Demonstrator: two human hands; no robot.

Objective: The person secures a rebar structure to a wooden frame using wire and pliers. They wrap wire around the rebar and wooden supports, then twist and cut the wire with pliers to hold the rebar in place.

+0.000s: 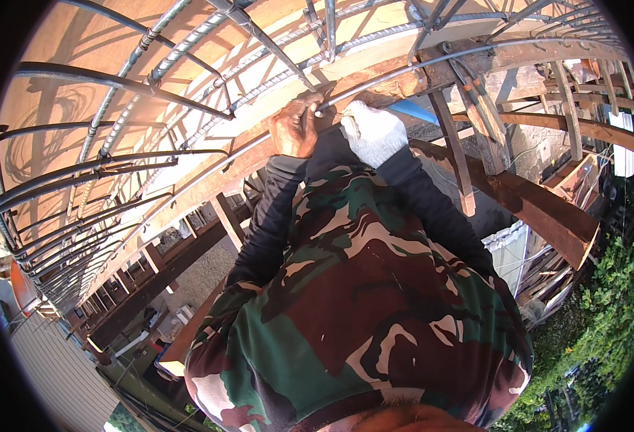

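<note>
My bare left hand is closed, its fingers curled at the edge of a timber formwork beam. What it pinches, if anything, is hidden. Close to its right, my right hand wears a white knit glove and is also closed, around something too small to make out. A thin steel bar runs along the beam, and a pale bar end shows between my two hands. Just beyond them rises a cage of ribbed rebar with bent stirrups.
Plywood sheeting lies behind the rebar. Rebar ends jut out at the left. Wooden props and a thick brown timber hang below on the right. Green foliage is far down right, and a corrugated roof down left.
</note>
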